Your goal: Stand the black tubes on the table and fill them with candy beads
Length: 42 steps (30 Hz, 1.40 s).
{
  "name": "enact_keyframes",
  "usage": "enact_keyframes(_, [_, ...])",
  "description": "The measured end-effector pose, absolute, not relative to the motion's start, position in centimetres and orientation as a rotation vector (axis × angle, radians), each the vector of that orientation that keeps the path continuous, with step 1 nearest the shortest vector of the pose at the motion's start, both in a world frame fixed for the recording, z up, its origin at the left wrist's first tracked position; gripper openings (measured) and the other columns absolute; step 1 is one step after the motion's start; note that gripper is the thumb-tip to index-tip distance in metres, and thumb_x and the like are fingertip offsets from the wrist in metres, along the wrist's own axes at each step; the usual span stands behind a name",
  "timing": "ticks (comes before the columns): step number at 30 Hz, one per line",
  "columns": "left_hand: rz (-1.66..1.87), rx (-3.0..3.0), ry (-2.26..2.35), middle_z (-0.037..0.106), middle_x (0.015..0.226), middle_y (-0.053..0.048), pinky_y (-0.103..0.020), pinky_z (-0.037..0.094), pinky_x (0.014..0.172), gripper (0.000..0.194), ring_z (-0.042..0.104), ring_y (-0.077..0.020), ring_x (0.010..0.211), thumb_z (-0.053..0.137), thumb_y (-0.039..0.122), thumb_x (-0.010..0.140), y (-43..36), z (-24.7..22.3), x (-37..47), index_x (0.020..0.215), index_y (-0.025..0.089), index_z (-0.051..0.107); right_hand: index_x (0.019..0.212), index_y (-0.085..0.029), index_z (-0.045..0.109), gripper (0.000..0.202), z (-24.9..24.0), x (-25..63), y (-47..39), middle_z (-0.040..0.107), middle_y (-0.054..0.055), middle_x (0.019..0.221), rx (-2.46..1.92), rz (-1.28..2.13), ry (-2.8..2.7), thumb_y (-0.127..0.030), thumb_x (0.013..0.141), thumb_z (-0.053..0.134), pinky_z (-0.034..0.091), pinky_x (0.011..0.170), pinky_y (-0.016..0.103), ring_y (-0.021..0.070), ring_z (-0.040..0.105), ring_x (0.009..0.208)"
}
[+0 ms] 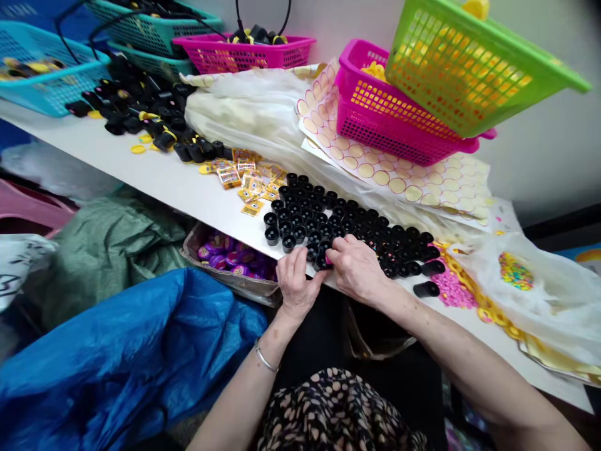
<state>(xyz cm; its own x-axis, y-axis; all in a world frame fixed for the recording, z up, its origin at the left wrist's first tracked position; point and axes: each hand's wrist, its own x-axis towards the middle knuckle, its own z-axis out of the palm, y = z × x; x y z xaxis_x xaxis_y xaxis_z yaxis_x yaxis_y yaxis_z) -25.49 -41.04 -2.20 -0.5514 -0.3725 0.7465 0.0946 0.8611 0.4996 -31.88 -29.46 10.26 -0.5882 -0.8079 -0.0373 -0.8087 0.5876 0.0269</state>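
Many small black plastic cups (299, 233) stand packed in rows along the front of the white table, open ends up. My left hand (297, 285) is at the front edge of the group, with curled fingers and thumb against a black cup (323, 260). Just to its right, my right hand (357, 269) bends over the same cup. Its fingertips pinch a small pink piece (328, 257), mostly hidden by the fingers. Some cups right of my hands hold tiny coloured bits. Two black tubes (426, 289) lie on their sides farther right.
Yellow printed packets (253, 181) lie left of the cups; pink pellets (453, 285) and yellow rings (491, 310) lie right. A green basket (469, 69) rests tilted on a pink basket (399, 125) behind. Below the table edge sits a box (235, 285) of purple-wrapped items.
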Motion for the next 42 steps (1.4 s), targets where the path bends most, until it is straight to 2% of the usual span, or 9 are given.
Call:
enact_keyframes(9, [-0.594,0.234,-2.095,0.065,0.105,-0.017,-0.034,0.039,0.078,0.057,0.059,-0.0258,0.092,0.060,0.054,0.076,-41.1,-2.2,-25.6,0.114,0.011,0.057,0.078,-0.016,0.062,0.009,10.5,-31.7,-30.4,0.055,0.009,0.084,-1.447,0.210,2.743,-0.018,0.076,0.054,0.028,0.063,0.035,0.0235,0.046,0.084])
enact_keyframes(14, [-0.605,0.241,-2.096,0.066,0.105,-0.017,-0.034,0.040,0.079,0.059,0.060,-0.0261,0.094,0.063,0.054,0.074,-41.0,-2.3,-25.7,0.115,0.012,0.055,0.076,-0.017,0.062,0.011,11.3,-32.1,-29.5,0.055,0.008,0.083,-1.412,0.085,2.786,-0.017,0.079,0.051,0.031,0.064,0.033,0.0211,0.045,0.081])
enact_keyframes(21, [-0.570,0.241,-2.080,0.066,0.105,-0.017,-0.035,0.041,0.080,0.065,0.062,-0.0274,0.095,0.071,0.052,0.067,-40.9,-2.7,-25.9,0.117,0.014,0.053,0.075,-0.019,0.064,0.021,12.5,-33.5,-27.6,0.054,0.004,0.081,-1.342,-0.373,2.770,-0.015,0.086,0.047,0.037,0.069,0.029,0.0179,0.048,0.082])
enact_keyframes(25, [-0.546,0.220,-2.077,0.066,0.105,-0.017,-0.036,0.042,0.081,0.069,0.062,-0.0278,0.097,0.072,0.053,0.066,-40.9,-2.8,-25.9,0.118,0.013,0.052,0.086,-0.020,0.068,0.015,13.7,-33.7,-24.9,0.058,0.003,0.084,-1.175,-0.999,2.624,-0.020,0.085,0.053,0.041,0.067,0.028,0.0151,0.053,0.077])
enact_keyframes(28, [-0.528,0.205,-2.068,0.066,0.103,-0.017,-0.036,0.043,0.081,0.072,0.063,-0.0276,0.095,0.072,0.053,0.065,-41.2,-3.0,-25.8,0.120,0.012,0.050,0.091,-0.022,0.069,0.014,14.0,-34.0,-19.6,0.063,0.003,0.090,-0.877,-1.421,2.675,-0.026,0.078,0.065,0.044,0.072,0.030,0.0163,0.058,0.081])
enact_keyframes(31, [-0.557,0.189,-2.054,0.066,0.101,-0.017,-0.035,0.043,0.078,0.071,0.064,-0.0256,0.088,0.072,0.050,0.066,-41.5,-3.4,-25.9,0.121,0.012,0.049,0.089,-0.021,0.070,0.025,12.6,-35.3,-11.9,0.066,0.004,0.084,-0.125,-1.671,3.035,-0.027,0.066,0.075,0.046,0.069,0.031,0.0169,0.059,0.073])
enact_keyframes(34, [-0.636,0.208,-2.052,0.066,0.097,-0.015,-0.035,0.043,0.078,0.068,0.063,-0.0242,0.083,0.073,0.051,0.065,-41.9,-4.0,-26.1,0.117,0.013,0.052,0.093,-0.012,0.069,0.029,10.4,-37.3,-4.4,0.067,0.011,0.081,0.649,-1.150,3.304,-0.023,0.066,0.070,0.044,0.063,0.031,0.0204,0.060,0.070])
enact_keyframes(36, [-0.660,0.245,-2.046,0.066,0.092,-0.012,-0.035,0.042,0.076,0.067,0.062,-0.0239,0.080,0.074,0.054,0.062,-42.0,-4.5,-26.3,0.112,0.014,0.055,0.086,-0.009,0.070,0.022,9.4,-38.8,-0.9,0.068,0.013,0.079,0.723,-0.729,3.275,-0.017,0.066,0.064,0.043,0.067,0.032,0.0246,0.061,0.076])
enact_keyframes(42, [-0.619,0.264,-2.060,0.066,0.082,-0.010,-0.035,0.041,0.075,0.071,0.060,-0.0241,0.075,0.078,0.055,0.055,-42.4,-5.1,-27.4,0.108,0.012,0.058,0.052,-0.014,0.061,0.011,7.9,-43.1,1.9,0.067,0.014,0.071,0.789,-0.580,3.214,-0.006,0.054,0.054,0.041,0.073,0.032,0.0310,0.062,0.090])
